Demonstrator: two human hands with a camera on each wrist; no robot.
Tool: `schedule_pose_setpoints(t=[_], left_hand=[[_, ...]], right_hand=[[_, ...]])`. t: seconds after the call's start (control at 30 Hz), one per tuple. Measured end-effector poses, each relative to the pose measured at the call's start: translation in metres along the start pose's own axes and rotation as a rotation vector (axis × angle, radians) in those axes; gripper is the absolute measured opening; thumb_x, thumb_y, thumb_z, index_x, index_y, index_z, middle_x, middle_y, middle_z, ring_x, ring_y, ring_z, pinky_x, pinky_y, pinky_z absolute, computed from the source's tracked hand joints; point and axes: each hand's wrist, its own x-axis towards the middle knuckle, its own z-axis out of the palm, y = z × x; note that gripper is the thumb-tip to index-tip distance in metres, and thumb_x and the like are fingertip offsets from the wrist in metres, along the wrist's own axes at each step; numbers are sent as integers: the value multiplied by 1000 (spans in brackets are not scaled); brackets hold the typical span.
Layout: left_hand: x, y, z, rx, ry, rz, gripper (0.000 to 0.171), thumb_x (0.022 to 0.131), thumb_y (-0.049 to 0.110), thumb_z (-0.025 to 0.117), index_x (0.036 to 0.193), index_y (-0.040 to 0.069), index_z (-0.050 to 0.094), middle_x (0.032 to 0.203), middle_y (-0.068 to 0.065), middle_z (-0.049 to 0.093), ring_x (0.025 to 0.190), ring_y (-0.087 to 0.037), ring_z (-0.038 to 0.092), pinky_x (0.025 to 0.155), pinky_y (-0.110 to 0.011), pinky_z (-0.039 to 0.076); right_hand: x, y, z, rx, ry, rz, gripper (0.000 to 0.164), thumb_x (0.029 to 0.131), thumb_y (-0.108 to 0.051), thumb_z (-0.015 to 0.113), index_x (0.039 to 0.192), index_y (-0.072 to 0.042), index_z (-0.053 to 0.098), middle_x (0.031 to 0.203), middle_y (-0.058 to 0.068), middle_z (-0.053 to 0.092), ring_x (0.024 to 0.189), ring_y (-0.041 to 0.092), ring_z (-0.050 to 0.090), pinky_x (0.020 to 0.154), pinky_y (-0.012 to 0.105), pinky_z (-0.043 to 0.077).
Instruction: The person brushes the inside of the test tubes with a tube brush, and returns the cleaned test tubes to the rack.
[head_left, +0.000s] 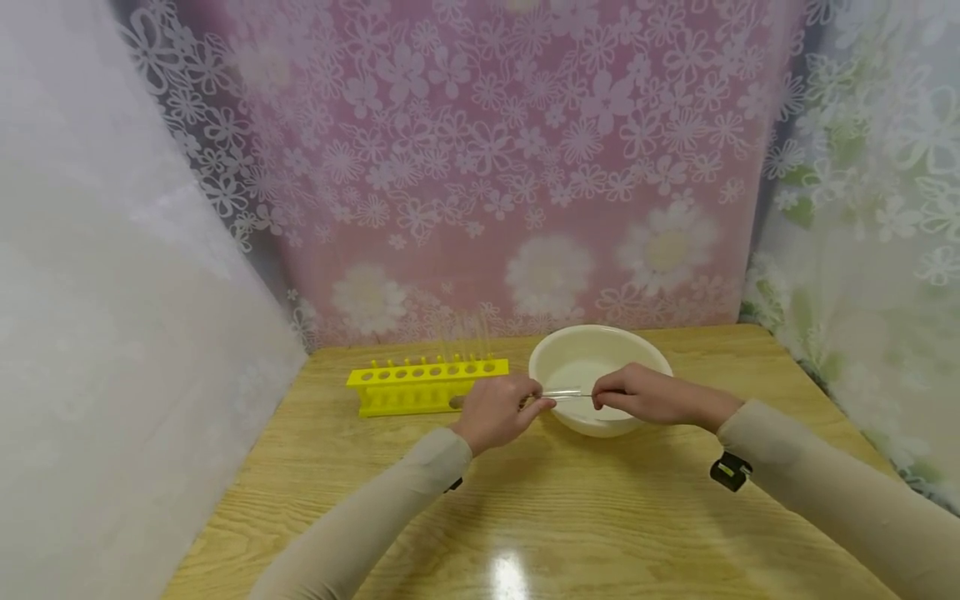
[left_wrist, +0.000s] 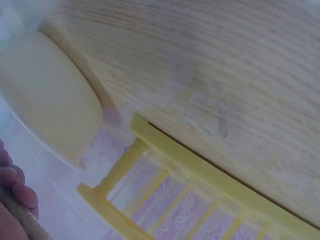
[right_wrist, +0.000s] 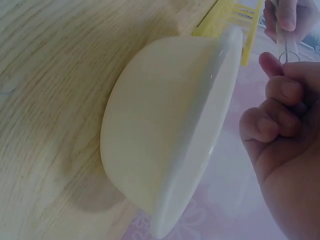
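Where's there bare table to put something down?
Between the two sleeves the table is bare; also left of the yellow rack and right of the white bowl. It's crowded from rack to bowl: the left hand holds a clear tube there, beside the right hand.

The head view is evenly lit, with white glare thrown at six o'clock on the yellow wood-grain worktop (head_left: 300, 467) and glints caught along the slim clear glass tube (head_left: 562, 392). At nine o'clock, the white curtain (head_left: 135, 333) is washed out. Both wrist views are hazed; a soft shadow is cast towards eight o'clock from the round cream plastic basin (right_wrist: 145, 120).
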Motion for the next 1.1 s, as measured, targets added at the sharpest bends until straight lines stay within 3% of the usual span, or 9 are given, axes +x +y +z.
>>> schedule_pose_setpoints(t=[0.17, 0.47, 0.83, 1.0, 1.1], left_hand=[[-2, -1, 4, 26, 3, 33, 32, 99, 55, 56, 96, 29, 74, 74, 16, 64, 52, 3, 42, 46, -15, 29], [-2, 1, 2, -26, 27, 5, 32, 99, 55, 56, 90, 30, 74, 70, 17, 62, 50, 3, 41, 44, -16, 29], [2, 2, 1, -67, 32, -3, 33, 99, 55, 55, 88, 30, 73, 71, 17, 63, 52, 4, 43, 45, -15, 30], [-8, -9, -1, -122, -16, -78, 33, 100, 56, 53, 92, 32, 74, 74, 19, 62, 56, 5, 46, 50, -16, 35], [-16, -17, -2, -92, -30, -118, 31, 99, 57, 54, 92, 33, 73, 71, 20, 59, 55, 5, 45, 49, -17, 36]], right_hand=[[2, 1, -2, -2, 38, 0, 23, 106, -15, 52, 92, -14, 71, 85, -2, 69, 61, 2, 42, 62, 27, 39], [-4, 2, -10, -32, 69, 0, 23, 105, -15, 54, 92, -14, 72, 88, -3, 71, 70, 7, 54, 68, 27, 42], [-18, 4, -16, -21, 79, 42, 23, 106, -17, 52, 99, -12, 74, 93, 0, 72, 78, 18, 60, 69, 29, 44], [-34, 13, -24, -5, 81, 86, 25, 107, -19, 51, 104, -11, 74, 96, 3, 70, 81, 19, 61, 70, 29, 47], [-47, 19, -32, -26, 101, 122, 24, 106, -16, 52, 110, -7, 74, 103, 4, 72, 88, 16, 66, 72, 29, 51]])
